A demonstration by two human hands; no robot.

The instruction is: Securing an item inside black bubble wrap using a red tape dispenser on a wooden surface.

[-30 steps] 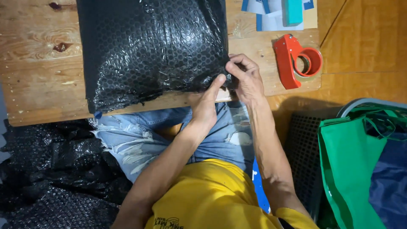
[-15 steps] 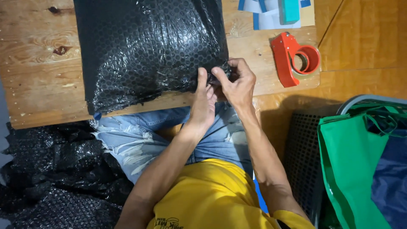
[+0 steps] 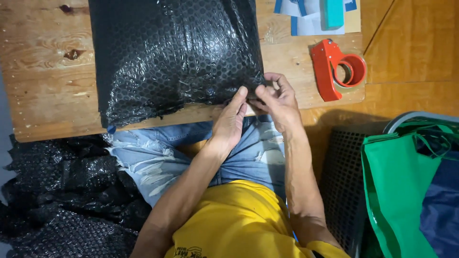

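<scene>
Right now we see a parcel wrapped in black bubble wrap (image 3: 174, 55) lying on the wooden counter (image 3: 48, 86), its near right corner at the counter's front edge. Our left hand (image 3: 230, 122) lies flat with its fingers pressed against that corner, while our right hand (image 3: 277, 98) has its grip pinched together on the wrap's edge at the same spot; the two hands touch. A red tape dispenser (image 3: 337, 69) sits just to the right on the counter. Loose black bubble wrap (image 3: 62, 196) is heaped on the floor at left, and a green bag (image 3: 397, 186) stands at right.
</scene>
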